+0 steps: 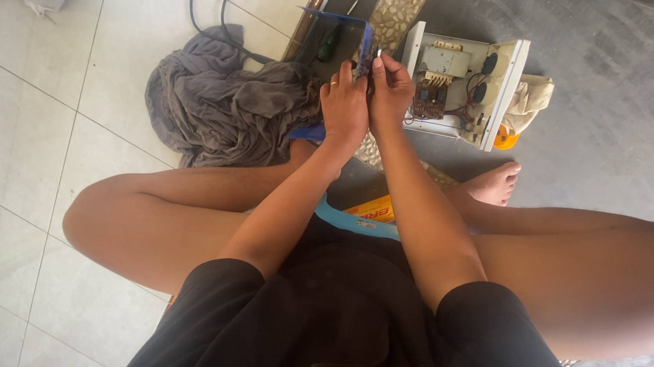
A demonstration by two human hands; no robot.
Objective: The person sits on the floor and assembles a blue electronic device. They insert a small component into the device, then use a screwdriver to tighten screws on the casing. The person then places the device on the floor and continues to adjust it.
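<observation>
Near, bare knees spread left and right. Farther, left hand (342, 110) and right hand (390, 91) meet, both grasping a blue board (364, 50) held upright. Left lies a grey cloth (219, 106); far right, an open white case (462, 88) showing wiring.

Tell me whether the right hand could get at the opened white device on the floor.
Probably yes: the right hand sits just beside the opened white device, with nothing between them, though it is busy on a blue part.
</observation>
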